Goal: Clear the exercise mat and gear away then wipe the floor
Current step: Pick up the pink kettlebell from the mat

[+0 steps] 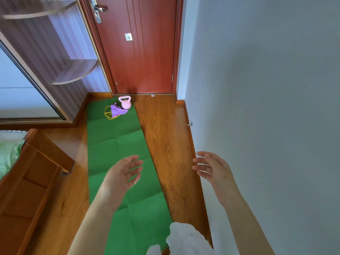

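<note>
A long green exercise mat [117,144] lies flat on the wooden floor, running from my feet to the red door. At its far end stand a pink kettlebell [125,102], a crumpled purple cloth [117,110] and a yellow band [108,115] looped partly under the cloth. My left hand [123,173] hovers above the middle of the mat with fingers spread and nothing in it. My right hand [211,168] hangs over the floor beside the mat, fingers relaxed and empty.
A red door [139,45] closes the far end. A grey wall [257,107] with a small metal door stop [189,124] runs along the right. A wooden bed frame [33,177] and a shelved wardrobe [60,52] stand at left. White fabric [185,240] shows at the bottom edge.
</note>
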Demonstrator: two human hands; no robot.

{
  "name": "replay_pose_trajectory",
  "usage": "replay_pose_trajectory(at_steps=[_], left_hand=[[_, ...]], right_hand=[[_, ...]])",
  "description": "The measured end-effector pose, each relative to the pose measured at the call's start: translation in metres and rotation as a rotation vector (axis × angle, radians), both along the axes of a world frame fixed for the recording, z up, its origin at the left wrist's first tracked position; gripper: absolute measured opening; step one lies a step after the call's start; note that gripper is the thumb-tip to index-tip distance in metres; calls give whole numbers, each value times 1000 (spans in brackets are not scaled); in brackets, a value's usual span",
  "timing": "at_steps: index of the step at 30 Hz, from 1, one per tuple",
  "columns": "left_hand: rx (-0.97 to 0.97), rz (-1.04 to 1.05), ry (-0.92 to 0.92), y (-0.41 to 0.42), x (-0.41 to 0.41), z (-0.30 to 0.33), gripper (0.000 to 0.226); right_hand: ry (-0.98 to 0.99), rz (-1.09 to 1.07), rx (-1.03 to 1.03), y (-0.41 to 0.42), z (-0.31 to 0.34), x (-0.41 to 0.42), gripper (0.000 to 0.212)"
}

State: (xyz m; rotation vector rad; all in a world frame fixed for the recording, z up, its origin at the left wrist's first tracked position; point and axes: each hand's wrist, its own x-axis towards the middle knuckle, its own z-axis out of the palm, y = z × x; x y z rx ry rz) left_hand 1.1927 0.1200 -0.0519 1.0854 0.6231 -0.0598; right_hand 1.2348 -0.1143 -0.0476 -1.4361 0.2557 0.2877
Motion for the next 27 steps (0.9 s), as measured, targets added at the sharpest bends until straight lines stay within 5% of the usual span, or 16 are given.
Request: replay_pose_trajectory(at_steps=[15,22,27], left_hand=[[-18,144,30,-5,229,-4,23],[285,246,-58,-6,315,7,21],[181,323,-19,7,352,1,22]], right_hand=[[66,154,38,15,-1,267,19],[80,244,64,39,-3,375,19],[123,293,80,60,-10,424,17]])
